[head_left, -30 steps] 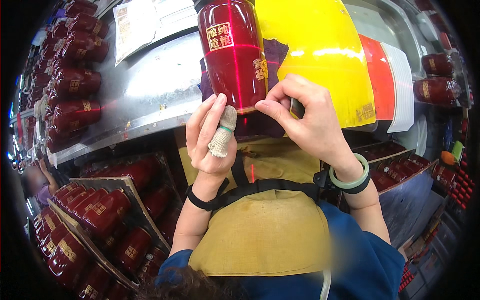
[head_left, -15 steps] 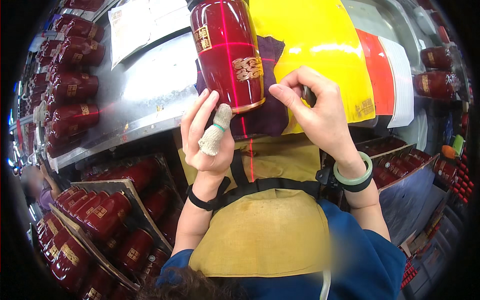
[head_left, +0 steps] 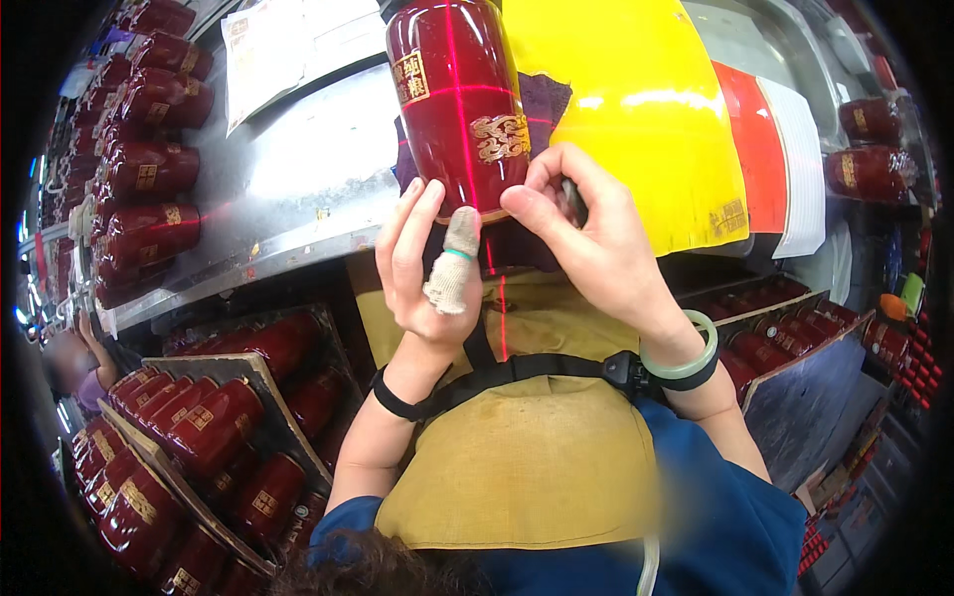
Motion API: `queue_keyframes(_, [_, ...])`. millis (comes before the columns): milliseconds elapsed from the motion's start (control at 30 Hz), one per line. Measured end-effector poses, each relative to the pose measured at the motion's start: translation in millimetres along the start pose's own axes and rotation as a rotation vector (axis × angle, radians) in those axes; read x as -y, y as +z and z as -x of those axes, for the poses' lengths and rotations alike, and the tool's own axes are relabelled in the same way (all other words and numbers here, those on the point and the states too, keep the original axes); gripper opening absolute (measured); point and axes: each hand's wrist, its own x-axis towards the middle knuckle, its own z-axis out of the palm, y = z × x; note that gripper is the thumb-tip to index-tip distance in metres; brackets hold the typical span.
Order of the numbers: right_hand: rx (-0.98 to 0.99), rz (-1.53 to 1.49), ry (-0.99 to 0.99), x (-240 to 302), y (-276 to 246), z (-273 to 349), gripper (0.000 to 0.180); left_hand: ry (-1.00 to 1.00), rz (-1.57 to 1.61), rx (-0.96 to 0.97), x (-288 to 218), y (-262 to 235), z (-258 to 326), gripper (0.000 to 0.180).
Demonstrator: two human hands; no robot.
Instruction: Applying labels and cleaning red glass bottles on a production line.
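Steadying a glossy dark-red cylindrical jar with gold emblems (head_left: 459, 99) from below, the left hand (head_left: 422, 263) spreads its fingers against the lower wall, its thumb wrapped in a knitted white finger cot (head_left: 452, 263) that presses near the jar's base. The right hand (head_left: 591, 243) meets the same base from the other side, thumb and forefinger pinched at the rim around a small dark tool (head_left: 573, 199), whose kind cannot be made out. The jar stands upright above the edge of a grey metal workbench (head_left: 288, 189), with thin red laser lines crossing its front. Behind it lies a dark purple cloth (head_left: 545, 99), and beside that a stack of yellow, red and white sheets (head_left: 646, 109).

A pale green bangle (head_left: 686, 358) and a black band circle the right wrist; a black strap (head_left: 507, 370) runs across a mustard-coloured apron (head_left: 517, 467). Rows of matching red jars (head_left: 149, 149) line the bench at far left, and more fill cardboard trays (head_left: 199, 427) below. Another person's arm (head_left: 84, 343) shows at the left edge.
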Motion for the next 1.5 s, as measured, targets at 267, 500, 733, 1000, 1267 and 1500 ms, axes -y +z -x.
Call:
queue_keyframes(267, [-0.066, -0.183, -0.039, -16, -22, 6, 0.022, -0.215, 0.075, 0.065, -17, 9, 7, 0.072])
queue_keyframes(500, [-0.182, -0.104, -0.112, -18, -24, 13, 0.018, -0.239, 0.072, 0.107, -16, -5, 7, 0.067])
queue_keyframes(733, [-0.139, -0.079, -0.236, -6, 17, 11, 0.01, -0.03, -0.036, 0.185, -1, -2, -32, 0.053])
queue_keyframes(1000, [-0.234, -0.099, -0.199, -30, 6, 9, 0.011, -0.415, 0.13, 0.175, 3, -9, -2, 0.061])
queue_keyframes(1267, [-0.237, -0.162, -0.2, -24, 13, 11, 0.01, -0.175, 0.17, 0.055, 6, 4, -11, 0.049])
queue_keyframes(1500, [-0.251, -0.146, -0.187, -25, 11, 11, 0.011, -0.06, -0.019, 0.186, -12, -6, -28, 0.052])
